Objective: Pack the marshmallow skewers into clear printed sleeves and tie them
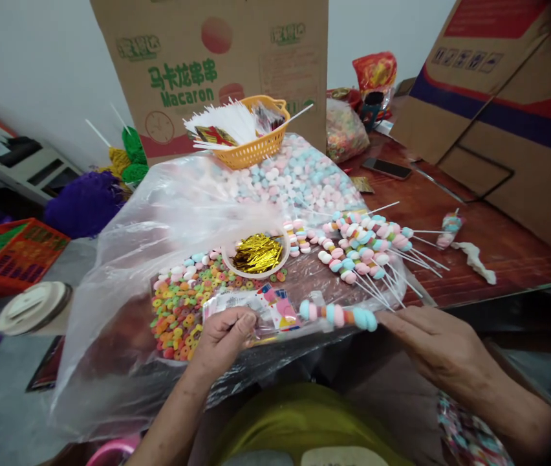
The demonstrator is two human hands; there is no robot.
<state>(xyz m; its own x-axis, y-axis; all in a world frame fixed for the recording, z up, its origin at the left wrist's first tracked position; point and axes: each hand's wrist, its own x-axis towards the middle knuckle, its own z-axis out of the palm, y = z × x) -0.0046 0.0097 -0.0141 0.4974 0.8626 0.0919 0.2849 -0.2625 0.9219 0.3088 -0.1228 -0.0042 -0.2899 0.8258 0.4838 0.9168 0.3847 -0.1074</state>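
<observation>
My right hand (433, 343) pinches the stick end of a candy skewer (338, 315) threaded with pink and blue marshmallow pieces. The skewer's far end sits inside a clear printed wrapper bag (268, 309), which my left hand (224, 335) grips at its edge. Both hands are low in the view, just in front of a big clear plastic sheet (149, 220). Right behind my left hand lies a heap of colourful ring candies (183, 301).
A bowl of gold twist ties (257, 254) and a pile of finished skewers (363, 244) lie beyond. Farther back are loose marshmallows (295, 178), a yellow basket of sticks (251, 139), cardboard boxes (217, 58), a phone (386, 168) and an orange crate (13, 252).
</observation>
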